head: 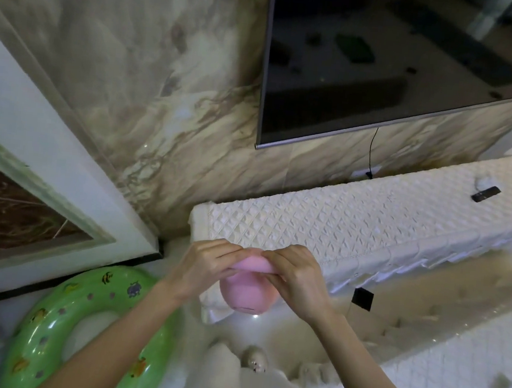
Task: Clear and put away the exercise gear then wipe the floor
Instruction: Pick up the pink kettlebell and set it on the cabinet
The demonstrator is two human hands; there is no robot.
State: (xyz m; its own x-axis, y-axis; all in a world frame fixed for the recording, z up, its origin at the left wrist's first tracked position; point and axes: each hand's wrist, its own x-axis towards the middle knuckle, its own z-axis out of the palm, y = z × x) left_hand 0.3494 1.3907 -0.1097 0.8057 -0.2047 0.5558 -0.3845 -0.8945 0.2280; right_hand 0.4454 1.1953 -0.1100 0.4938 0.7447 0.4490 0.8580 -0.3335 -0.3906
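Observation:
A pink kettlebell [246, 296] hangs in mid-air in front of the near left corner of a low cabinet. My left hand [207, 264] and my right hand [292, 274] both grip its handle from opposite sides, fingers curled over the top. The kettlebell's round body shows below my hands, above the glossy pale floor [282, 331]. Most of the handle is hidden under my fingers.
The low cabinet has a white quilted cover [355, 222] and a dark remote [485, 194] at its far right. A wall-mounted TV [386, 65] hangs above. A green inflatable swim ring [85, 327] lies on the floor at left, beside a framed panel [44, 204].

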